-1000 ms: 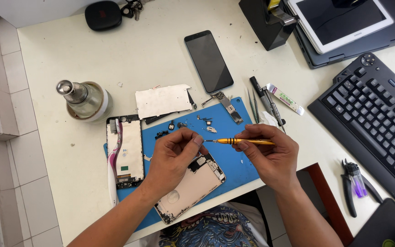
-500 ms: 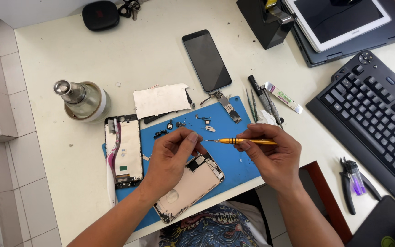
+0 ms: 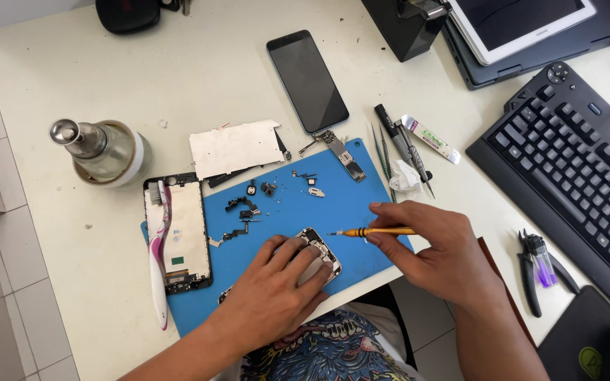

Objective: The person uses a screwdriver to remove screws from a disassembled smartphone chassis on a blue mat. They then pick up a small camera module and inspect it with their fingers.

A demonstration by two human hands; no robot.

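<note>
My left hand [image 3: 275,291] lies flat on an opened phone body [image 3: 320,250] at the near edge of a blue work mat [image 3: 333,204], fingers pressing it down. In my right hand [image 3: 432,243] is a thin yellow screwdriver [image 3: 372,231], its tip pointing left just above the phone's upper corner. Small screws and loose flex parts [image 3: 248,204] are scattered on the mat beyond my hands. A detached screen assembly [image 3: 178,233] lies at the mat's left edge with a pink-and-white toothbrush [image 3: 158,247] resting on it.
A metal plate [image 3: 233,147], a circuit board [image 3: 344,155] and a dark phone [image 3: 306,81] lie farther back. Left stands a glass bottle [image 3: 104,149]. Tweezers, pens and a tube [image 3: 411,141] sit right of the mat, then a black keyboard [image 3: 573,155], pliers [image 3: 534,261], a tablet [image 3: 520,21].
My left hand dropped from pinching at the screwdriver tip to lying flat on the phone body. The right hand with the screwdriver moved slightly down and right.
</note>
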